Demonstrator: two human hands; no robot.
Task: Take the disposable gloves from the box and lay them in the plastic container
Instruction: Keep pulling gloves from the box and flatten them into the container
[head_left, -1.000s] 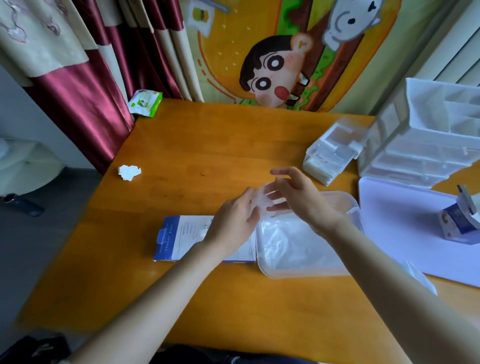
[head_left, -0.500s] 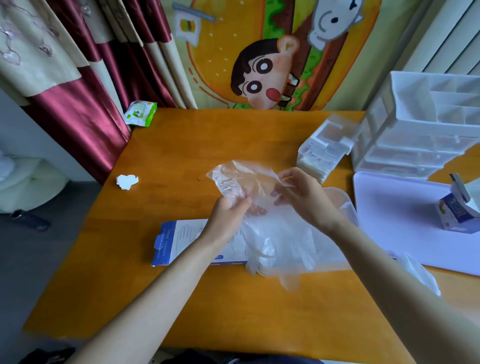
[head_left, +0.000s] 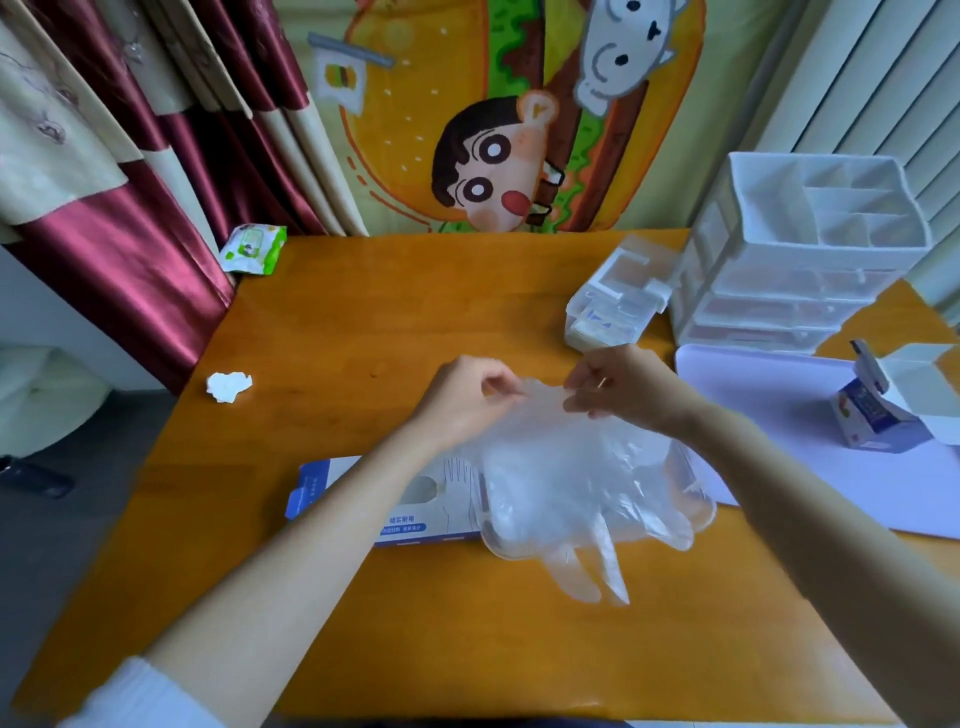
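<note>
Head view, one moment, held against the two earlier frames.

Hands: we see the left hand (head_left: 467, 395) and the right hand (head_left: 618, 387) raised over the worktop (head_left: 415, 312), apart from each other. Each pinches the top edge of one clear glove (head_left: 566, 478), finger and thumb closed on the film.

Change noted: a second ago the hands were close together over the container with only a small bunch of film between them. Half a second ago the glove was out but crumpled, a wad of it standing above the left hand. Now that wad is gone; the hands have drawn apart and the glove hangs spread between them as a flat sheet.

Glove position: it drapes over the container (head_left: 707, 506), hiding most of it. Its fingers point to 6 o'clock and reach past the container's near rim. We cannot tell whether the film touches the rim.

Box (head_left: 405, 512): flat on the worktop at 9 o'clock of the container, touching it, partly under the left forearm. Same place as before.

Rest, unchanged:
- tissue (head_left: 228, 385) at 9 o'clock of the worktop, near the edge
- wipes pack (head_left: 253, 248) at the 11 o'clock corner
- case (head_left: 618, 299) at 1 o'clock
- drawer unit (head_left: 810, 260) at 2 o'clock, just beside the case
- carton (head_left: 872, 405) at 3 o'clock, on the sheet (head_left: 779, 415)
</note>
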